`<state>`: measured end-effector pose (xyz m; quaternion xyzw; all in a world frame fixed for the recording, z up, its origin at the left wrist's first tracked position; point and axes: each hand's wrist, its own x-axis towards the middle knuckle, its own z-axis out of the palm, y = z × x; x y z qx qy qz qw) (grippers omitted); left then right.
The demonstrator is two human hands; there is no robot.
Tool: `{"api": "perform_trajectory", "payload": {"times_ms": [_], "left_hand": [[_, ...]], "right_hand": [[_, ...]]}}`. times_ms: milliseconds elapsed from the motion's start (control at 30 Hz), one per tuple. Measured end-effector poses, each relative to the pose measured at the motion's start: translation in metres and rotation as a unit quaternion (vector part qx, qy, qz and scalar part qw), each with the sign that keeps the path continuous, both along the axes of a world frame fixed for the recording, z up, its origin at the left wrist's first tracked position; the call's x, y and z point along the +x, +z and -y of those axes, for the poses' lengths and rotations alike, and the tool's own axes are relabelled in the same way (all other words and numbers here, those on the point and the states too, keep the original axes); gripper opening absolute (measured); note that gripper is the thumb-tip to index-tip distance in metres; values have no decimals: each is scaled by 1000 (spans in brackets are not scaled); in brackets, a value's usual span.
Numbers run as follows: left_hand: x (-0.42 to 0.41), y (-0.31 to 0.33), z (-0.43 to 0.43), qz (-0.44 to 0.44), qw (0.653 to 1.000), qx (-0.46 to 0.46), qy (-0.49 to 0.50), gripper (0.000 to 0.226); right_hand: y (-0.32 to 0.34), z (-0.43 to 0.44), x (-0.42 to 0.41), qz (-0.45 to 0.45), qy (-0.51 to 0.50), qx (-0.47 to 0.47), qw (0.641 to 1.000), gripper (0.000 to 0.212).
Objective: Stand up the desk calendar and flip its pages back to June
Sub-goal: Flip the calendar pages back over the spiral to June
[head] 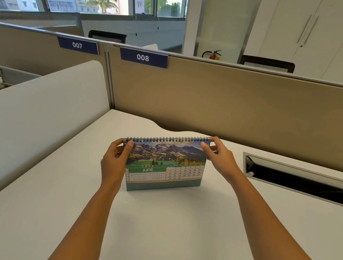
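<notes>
The desk calendar [165, 164] stands upright on the white desk [152, 226], spiral binding along its top. Its front page shows a mountain photo, the word JUNE and a date grid. My left hand [115, 159] pinches the calendar's top left corner, thumb on the front. My right hand [217, 156] pinches the top right corner by the spiral, thumb on the front page. The calendar's back side is hidden.
A beige partition [235, 108] labelled 008 rises just behind the desk. An open cable tray slot [304, 183] is set into the desk at the right. A white curved divider [36, 111] borders the left side.
</notes>
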<state>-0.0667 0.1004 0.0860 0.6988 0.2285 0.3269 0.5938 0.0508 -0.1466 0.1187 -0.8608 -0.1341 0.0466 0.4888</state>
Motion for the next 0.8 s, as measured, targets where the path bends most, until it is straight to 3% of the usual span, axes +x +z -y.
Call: {"api": "perform_trajectory", "payload": {"times_ms": [167, 400, 800], "left_hand": [[2, 4, 3, -20, 1000, -15, 7, 32], [4, 8, 3, -31, 999, -26, 23, 44], [-2, 17, 3, 12, 993, 38, 109, 35]], "right_hand": [[2, -2, -1, -8, 7, 9, 1000, 38], [-3, -3, -4, -3, 1, 20, 1000, 38], [4, -1, -3, 52, -54, 75, 994, 28]]}}
